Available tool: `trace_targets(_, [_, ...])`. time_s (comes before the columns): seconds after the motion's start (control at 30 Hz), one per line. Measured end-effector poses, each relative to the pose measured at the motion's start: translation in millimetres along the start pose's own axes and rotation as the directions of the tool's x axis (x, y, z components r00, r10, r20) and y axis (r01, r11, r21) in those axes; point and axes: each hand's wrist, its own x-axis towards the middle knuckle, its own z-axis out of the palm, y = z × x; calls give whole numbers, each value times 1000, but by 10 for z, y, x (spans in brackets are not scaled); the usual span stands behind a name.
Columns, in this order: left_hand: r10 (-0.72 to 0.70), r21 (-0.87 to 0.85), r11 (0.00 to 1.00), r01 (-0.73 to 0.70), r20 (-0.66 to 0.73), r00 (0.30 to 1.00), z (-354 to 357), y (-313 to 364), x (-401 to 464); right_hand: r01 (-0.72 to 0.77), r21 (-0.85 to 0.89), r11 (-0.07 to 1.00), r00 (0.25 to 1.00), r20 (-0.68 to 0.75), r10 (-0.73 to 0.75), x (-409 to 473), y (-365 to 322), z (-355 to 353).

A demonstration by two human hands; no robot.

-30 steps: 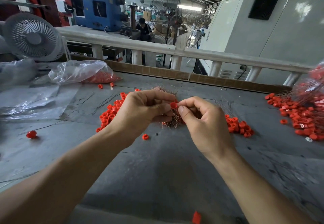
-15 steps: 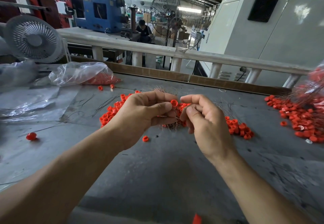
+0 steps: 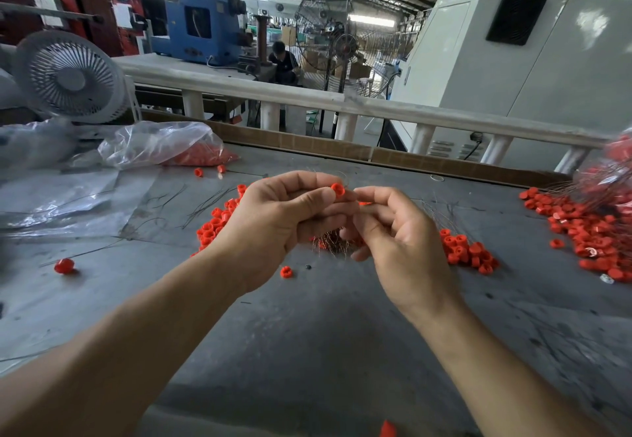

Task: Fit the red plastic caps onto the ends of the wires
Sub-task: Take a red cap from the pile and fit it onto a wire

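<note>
Fingers [image 3: 316,197] of the left hand [image 3: 277,221] pinch a red cap [image 3: 338,189].

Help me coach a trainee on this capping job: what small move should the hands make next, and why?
Probably steer the thin wire pinched in the right hand into the red cap that the left hand holds at its fingertips. The two hands nearly meet, and whether the wire has already entered the cap is too fine to tell.

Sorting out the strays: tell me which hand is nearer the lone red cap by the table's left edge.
Left. The left hand is raised right of the lone red cap; the right hand is farther right, beyond it.
</note>
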Motion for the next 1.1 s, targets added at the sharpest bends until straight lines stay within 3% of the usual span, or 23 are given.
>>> trace_targets(0.07, [20,12,1000,-19,-48,999,-21,6,9,25,-103,994,994,-105,-36,16,19,7])
trace_targets(0.17, [37,1,999,-37,-128,991,-54,21,31,156,-315,936,949,-217,-231,33,2,-16])
trace_targets(0.23, [39,-2,999,-40,-175,984,-72,26,44,210,-351,913,953,-137,-271,27,-3,-30])
trace_targets(0.3, [36,2,999,-36,-202,979,-83,24,47,194,-344,919,981,65,-183,-2,9,25])
trace_targets(0.37, [30,12,1000,-28,-213,977,-85,22,46,181,-432,884,963,262,-70,-50,51,127])
trace_targets(0.43, [30,25,999,-25,-214,976,-82,21,44,239,-529,814,931,363,-37,-87,86,230])
trace_targets(0.73, [40,52,998,-30,-202,979,-60,19,40,391,-655,647,888,453,-79,-106,111,497])
trace_targets(0.97, [37,94,995,-18,-197,980,-52,4,31,285,-566,773,924,376,-66,-89,92,406])
trace_targets(1.1, [45,94,995,-25,-221,974,-56,9,38,215,-433,875,952,294,-88,-77,43,304])
